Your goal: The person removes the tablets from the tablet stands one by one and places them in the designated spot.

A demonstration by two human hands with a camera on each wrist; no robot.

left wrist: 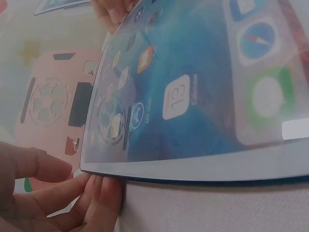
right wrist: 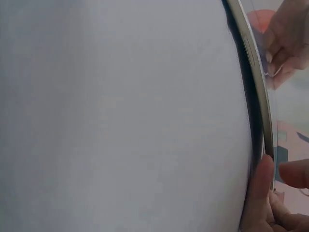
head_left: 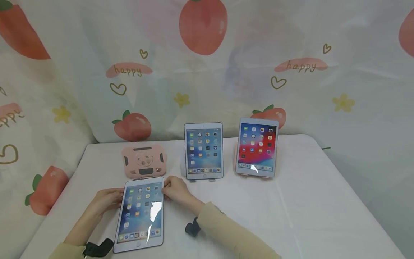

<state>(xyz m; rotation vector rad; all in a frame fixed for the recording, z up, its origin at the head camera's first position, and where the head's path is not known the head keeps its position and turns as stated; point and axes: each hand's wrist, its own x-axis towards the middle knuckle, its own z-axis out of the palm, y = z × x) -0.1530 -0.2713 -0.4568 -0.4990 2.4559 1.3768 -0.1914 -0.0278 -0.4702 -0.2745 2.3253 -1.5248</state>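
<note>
A white-framed tablet with a lit screen of app icons is at the left front of the table. My left hand is at its upper left edge; in the left wrist view, bent fingers hold the edge by a corner, the thumb beside it. My right hand grips the opposite edge near the upper right corner. Seen from the right wrist, a fingertip presses the tablet's thin side. Just behind the tablet's top edge is a pink stand with cut-outs.
Two more lit tablets stand propped behind: one with a blue screen in the middle, one with a red and blue screen to its right on a pink stand. A white cloth covers the table. A fruit-printed curtain hangs behind.
</note>
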